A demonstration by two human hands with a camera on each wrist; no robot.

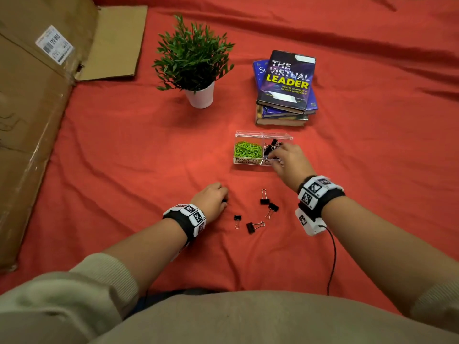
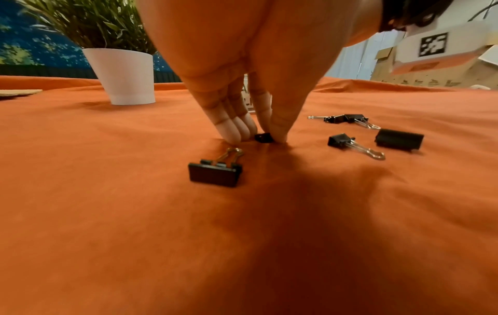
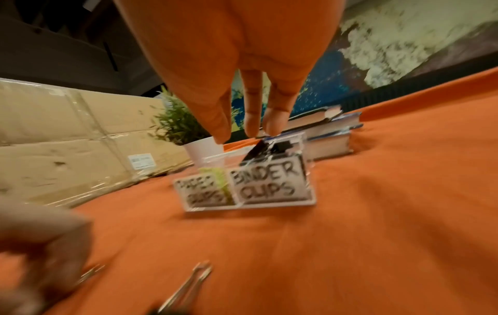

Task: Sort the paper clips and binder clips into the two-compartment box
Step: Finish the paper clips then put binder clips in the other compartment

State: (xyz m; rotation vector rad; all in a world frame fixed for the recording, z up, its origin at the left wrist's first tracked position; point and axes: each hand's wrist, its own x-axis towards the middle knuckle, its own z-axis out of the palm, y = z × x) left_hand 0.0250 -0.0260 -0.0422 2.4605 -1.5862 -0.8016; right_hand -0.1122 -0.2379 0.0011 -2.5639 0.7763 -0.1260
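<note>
A clear two-compartment box (image 1: pixel 246 160) stands on the red cloth. Green paper clips (image 1: pixel 248 150) fill its left side, and black binder clips (image 1: pixel 272 144) lie in the right side, labelled "BINDER CLIPS" (image 3: pixel 266 185). My right hand (image 1: pixel 274 155) hovers over that right compartment. Its fingers (image 3: pixel 253 119) are straight and apart just above the clips, with nothing between them. My left hand (image 1: pixel 222 198) rests on the cloth and pinches a small black binder clip (image 2: pixel 263 137) between thumb and fingers. Several loose binder clips (image 1: pixel 254 225) lie to its right, one (image 2: pixel 214 171) just in front of it.
A potted plant in a white pot (image 1: pixel 200 95) stands behind the left hand. A stack of books (image 1: pixel 285 88) sits behind the box. Flattened cardboard (image 1: pixel 37 95) covers the left edge. A cable (image 1: pixel 332 256) trails from the right wrist.
</note>
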